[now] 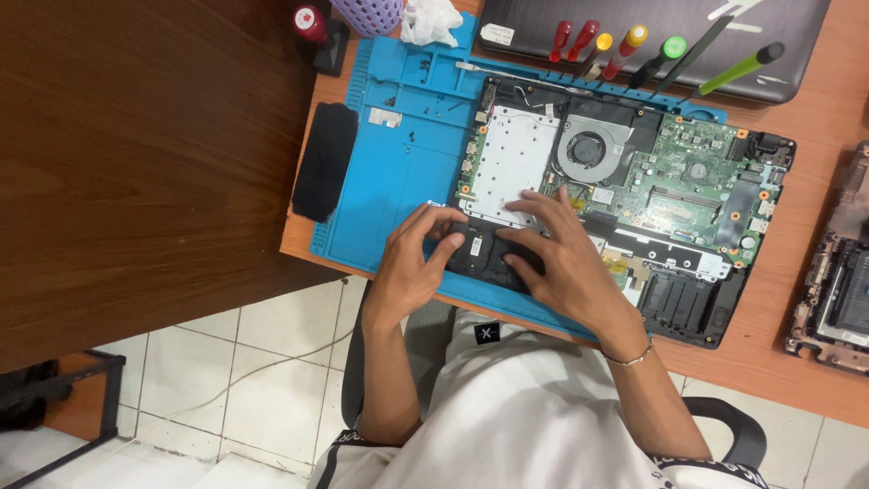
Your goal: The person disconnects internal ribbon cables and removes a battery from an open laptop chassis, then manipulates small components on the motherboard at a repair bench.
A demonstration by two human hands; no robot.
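An opened laptop base lies on a blue work mat, showing its green circuit board, a round fan and a silver metal plate. Both my hands rest on the black battery at the near edge of the base. My left hand has its fingers curled over the battery's left end. My right hand lies spread over the battery's right part, fingertips reaching toward the silver plate. A thin bracelet circles my right wrist.
Several screwdrivers with red, yellow and green handles lie on a closed dark laptop at the back. A black pad lies left of the mat. Another dismantled device sits at the right. A wooden panel borders the left.
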